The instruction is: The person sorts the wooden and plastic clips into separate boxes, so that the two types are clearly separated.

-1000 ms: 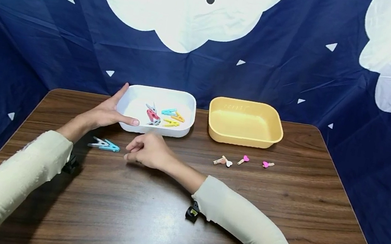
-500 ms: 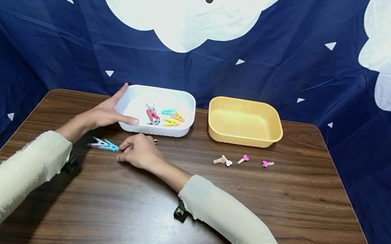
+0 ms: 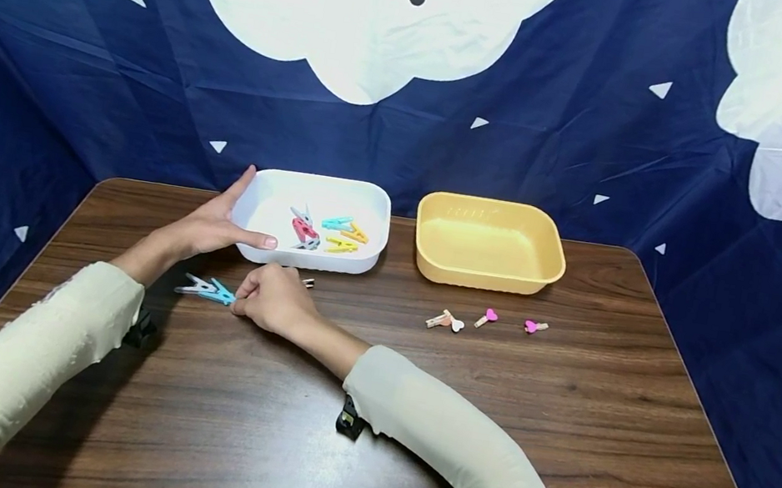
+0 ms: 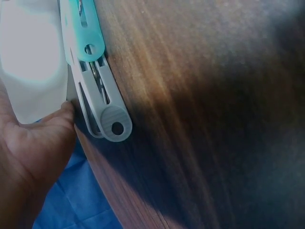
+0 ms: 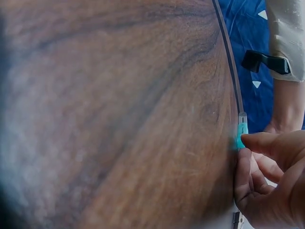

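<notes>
My right hand (image 3: 274, 298) pinches the near end of a light blue clothespin (image 3: 217, 293) between thumb and fingertips. In the right wrist view the blue clothespin (image 5: 242, 126) pokes out past the fingertips. A grey clothespin (image 3: 193, 285) lies against it on the left; the left wrist view shows the grey clothespin (image 4: 112, 102) with the blue one overlapping its end. My left hand (image 3: 212, 226) is spread along the left side of a white basin (image 3: 305, 261), thumb straight along the front rim. Several clothespins, red, grey, blue, orange and yellow (image 3: 341, 246), lie inside the basin.
A yellow basin (image 3: 484, 280) stands to the right of the white one. Small wooden clips with hearts lie before it, among them a pink-heart clip (image 3: 489, 318) and another pink one (image 3: 534, 327). Behind my right hand a small clip (image 3: 308, 282) partly shows.
My right hand has moved left to the blue clothespin and now pinches its end. The small clip behind that hand has come into sight. My left hand stays at the white basin.
</notes>
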`<state>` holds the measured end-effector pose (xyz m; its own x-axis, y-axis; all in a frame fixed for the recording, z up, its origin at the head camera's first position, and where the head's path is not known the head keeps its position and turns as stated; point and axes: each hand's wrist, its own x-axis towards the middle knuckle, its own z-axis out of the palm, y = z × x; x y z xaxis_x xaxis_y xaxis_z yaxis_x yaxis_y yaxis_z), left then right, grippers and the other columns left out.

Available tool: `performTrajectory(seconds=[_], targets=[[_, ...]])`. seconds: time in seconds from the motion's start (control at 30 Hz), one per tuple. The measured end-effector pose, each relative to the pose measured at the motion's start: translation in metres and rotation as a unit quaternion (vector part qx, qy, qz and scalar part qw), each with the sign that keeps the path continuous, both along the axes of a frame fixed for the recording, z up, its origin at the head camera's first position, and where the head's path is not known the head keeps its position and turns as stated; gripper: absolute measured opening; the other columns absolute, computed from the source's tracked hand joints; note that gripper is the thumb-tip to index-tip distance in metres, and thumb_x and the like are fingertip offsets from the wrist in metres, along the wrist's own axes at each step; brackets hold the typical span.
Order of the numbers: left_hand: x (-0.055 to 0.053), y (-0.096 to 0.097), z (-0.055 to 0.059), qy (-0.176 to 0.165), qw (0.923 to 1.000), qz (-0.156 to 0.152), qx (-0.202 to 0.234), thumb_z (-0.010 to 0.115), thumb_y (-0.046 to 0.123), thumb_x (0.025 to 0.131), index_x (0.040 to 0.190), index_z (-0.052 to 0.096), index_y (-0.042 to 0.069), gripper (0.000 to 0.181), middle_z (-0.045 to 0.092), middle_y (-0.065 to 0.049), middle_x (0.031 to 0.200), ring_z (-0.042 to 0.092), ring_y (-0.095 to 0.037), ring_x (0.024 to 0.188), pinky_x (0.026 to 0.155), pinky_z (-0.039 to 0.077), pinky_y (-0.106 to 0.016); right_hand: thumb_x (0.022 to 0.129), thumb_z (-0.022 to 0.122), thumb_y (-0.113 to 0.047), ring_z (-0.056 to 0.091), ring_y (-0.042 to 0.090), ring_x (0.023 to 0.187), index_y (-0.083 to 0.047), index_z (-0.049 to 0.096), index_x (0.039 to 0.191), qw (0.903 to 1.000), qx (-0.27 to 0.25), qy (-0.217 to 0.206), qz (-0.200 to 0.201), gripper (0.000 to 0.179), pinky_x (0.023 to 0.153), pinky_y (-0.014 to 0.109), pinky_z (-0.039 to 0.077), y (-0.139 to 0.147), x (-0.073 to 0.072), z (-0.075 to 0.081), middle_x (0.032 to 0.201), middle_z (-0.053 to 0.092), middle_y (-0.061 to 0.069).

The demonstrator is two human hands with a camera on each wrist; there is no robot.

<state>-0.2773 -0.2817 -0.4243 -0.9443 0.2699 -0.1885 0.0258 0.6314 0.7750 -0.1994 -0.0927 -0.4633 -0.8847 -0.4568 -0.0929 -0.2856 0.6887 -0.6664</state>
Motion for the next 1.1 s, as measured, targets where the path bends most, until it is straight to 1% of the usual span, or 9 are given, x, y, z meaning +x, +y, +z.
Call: performTrajectory(seconds=[0.17,0.3,0.43,0.53,0.67,0.77,0.8,0.97,1.1], targets=[[-0.001,-0.001,0.0,0.0,1.0,-0.001,0.003,0.096,0.035,0.092,0.178,-0.024,0.031,0.147,-0.02,0.001,0.189,-0.007,-0.037,0.178,0.144,0.006,-0.065,0.089,0.098,-0.036,0.067,-0.002,0.08,-0.029,0.088,0.082,1.0,-0.003,0.006,0.002,0.014,0.074,0.016,0.054,0.007,0.01,0.021,0.081,0.08,-0.021],[-0.001,0.0,-0.001,0.002,1.0,-0.002,0.005,0.096,0.034,0.093,0.178,-0.023,0.031,0.147,-0.018,0.0,0.19,-0.006,-0.036,0.178,0.144,0.007,-0.064,0.092,0.097,-0.033,0.067,0.001,0.08,-0.026,0.088,0.083,0.9999,-0.012,0.004,0.003,0.014,0.073,0.016,0.052,0.011,0.016,0.032,0.08,0.08,-0.019],[-0.001,0.0,-0.001,0.004,1.0,-0.002,0.002,0.096,0.034,0.092,0.178,-0.023,0.03,0.147,-0.018,0.0,0.19,-0.006,-0.037,0.178,0.144,0.006,-0.065,0.095,0.094,-0.032,0.067,0.0,0.08,-0.029,0.088,0.081,0.9997,-0.014,0.015,0.011,0.015,0.073,0.017,0.053,0.009,0.011,0.025,0.076,0.078,-0.021],[-0.001,-0.001,-0.001,0.004,1.0,-0.002,0.001,0.097,0.033,0.092,0.178,-0.023,0.03,0.147,-0.019,0.0,0.189,-0.007,-0.037,0.178,0.144,0.006,-0.065,0.093,0.093,-0.032,0.066,-0.001,0.078,-0.033,0.089,0.082,0.9992,-0.01,0.037,0.014,0.011,0.071,0.017,0.053,0.004,0.003,0.005,0.077,0.079,-0.024],[0.0,-0.002,-0.001,0.005,1.0,-0.004,0.001,0.097,0.032,0.092,0.178,-0.023,0.029,0.147,-0.019,0.0,0.189,-0.007,-0.038,0.178,0.144,0.006,-0.065,0.096,0.09,-0.022,0.064,-0.002,0.069,-0.024,0.09,0.088,0.9973,-0.065,0.002,0.034,0.008,0.064,0.017,0.053,0.013,0.006,0.01,0.075,0.08,-0.016],[0.0,-0.002,-0.002,0.005,1.0,-0.005,0.002,0.097,0.031,0.091,0.178,-0.023,0.028,0.148,-0.019,-0.002,0.189,-0.006,-0.038,0.178,0.144,0.007,-0.065,0.099,0.088,-0.014,0.063,-0.001,0.061,-0.014,0.089,0.091,0.9905,-0.12,-0.054,0.04,0.008,0.058,0.016,0.055,0.026,0.015,0.03,0.072,0.078,-0.007],[0.0,-0.002,-0.002,0.004,1.0,-0.004,0.002,0.097,0.031,0.091,0.178,-0.023,0.028,0.148,-0.018,-0.001,0.189,-0.006,-0.038,0.178,0.144,0.007,-0.065,0.099,0.087,-0.011,0.063,0.0,0.059,-0.011,0.088,0.091,0.9883,-0.133,-0.065,0.036,0.008,0.057,0.017,0.055,0.028,0.016,0.031,0.071,0.078,-0.004],[-0.001,-0.001,-0.002,-0.003,1.0,-0.003,0.005,0.096,0.032,0.092,0.178,-0.023,0.032,0.147,-0.017,0.002,0.189,-0.006,-0.036,0.178,0.144,0.008,-0.065,0.1,0.084,-0.006,0.067,0.002,0.06,-0.004,0.087,0.093,0.9816,-0.163,-0.096,0.029,0.007,0.059,0.017,0.06,0.037,0.018,0.033,0.074,0.08,0.004],[-0.001,-0.001,-0.001,-0.005,1.0,-0.003,0.001,0.096,0.034,0.093,0.177,-0.024,0.033,0.147,-0.018,0.002,0.189,-0.006,-0.037,0.178,0.144,0.009,-0.067,0.101,0.083,-0.005,0.073,0.009,0.064,-0.001,0.087,0.096,0.9785,-0.178,-0.097,0.035,0.007,0.061,0.02,0.063,0.048,0.016,0.033,0.079,0.083,0.009]])
